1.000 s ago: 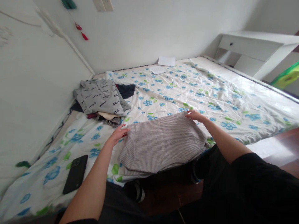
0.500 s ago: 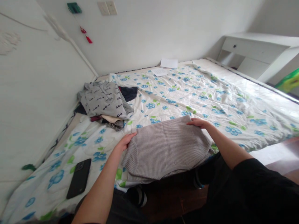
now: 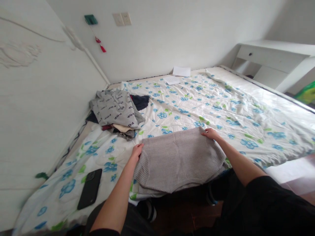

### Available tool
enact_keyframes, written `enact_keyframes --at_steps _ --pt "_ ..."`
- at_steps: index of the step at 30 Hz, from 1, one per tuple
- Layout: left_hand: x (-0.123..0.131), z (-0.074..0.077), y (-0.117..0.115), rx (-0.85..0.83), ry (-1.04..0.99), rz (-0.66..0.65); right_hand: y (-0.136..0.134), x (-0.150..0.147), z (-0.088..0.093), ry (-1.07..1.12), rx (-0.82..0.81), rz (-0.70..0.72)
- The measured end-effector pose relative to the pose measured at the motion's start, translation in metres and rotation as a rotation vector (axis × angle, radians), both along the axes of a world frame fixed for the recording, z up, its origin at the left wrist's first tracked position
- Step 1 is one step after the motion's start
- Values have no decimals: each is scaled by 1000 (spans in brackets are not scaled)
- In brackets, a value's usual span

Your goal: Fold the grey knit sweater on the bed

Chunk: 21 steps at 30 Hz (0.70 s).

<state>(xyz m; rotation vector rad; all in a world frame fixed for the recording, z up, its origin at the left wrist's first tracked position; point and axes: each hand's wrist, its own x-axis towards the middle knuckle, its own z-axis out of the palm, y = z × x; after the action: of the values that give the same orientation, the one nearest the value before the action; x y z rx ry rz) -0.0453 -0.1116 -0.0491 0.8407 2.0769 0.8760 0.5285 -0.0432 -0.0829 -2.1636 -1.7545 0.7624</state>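
Note:
A folded grey ribbed sweater lies at the near edge of the bed, its curved neckline facing me and hanging slightly over the edge. My left hand grips its far left corner, fingers closed on the knit. At the far right corner, my right hand pinches the fabric between thumb and fingers. Beyond my left hand is a pile of clothes, topped by a grey garment printed with "POP". A dark piece of clothing pokes out on the pile's right side.
A black phone lies on the flowered sheet left of my forearm. Papers rest at the bed's far edge by the wall. A white desk stands at the back right. My feet are on the floor below the bed edge.
The view has tilted up and turned slightly left, so everything sits lower and further right. Both hands stay on the sweater's far corners; it lies much the same.

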Motion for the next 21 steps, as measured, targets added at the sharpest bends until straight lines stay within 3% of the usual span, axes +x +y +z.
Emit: enact_keyframes --at_steps 3,7,9,11,14,16,21 --pt "0 -1 4 38 75 25 -7 -7 -2 -92 -27 -9" --pt "4 6 2 129 227 18 -18 -25 -2 -195 139 9" --pt "13 8 -2 275 427 -120 -22 -39 0 -216 245 30" --pt "30 5 -8 410 636 -399 -26 -57 2 -187 332 61" --pt "59 -8 -18 382 776 -775 -36 -91 2 -106 408 153" --pt "72 -19 -25 292 830 -856 -47 -122 1 -56 412 237" --pt "78 -30 -33 225 923 -833 -78 -228 -1 61 403 432"
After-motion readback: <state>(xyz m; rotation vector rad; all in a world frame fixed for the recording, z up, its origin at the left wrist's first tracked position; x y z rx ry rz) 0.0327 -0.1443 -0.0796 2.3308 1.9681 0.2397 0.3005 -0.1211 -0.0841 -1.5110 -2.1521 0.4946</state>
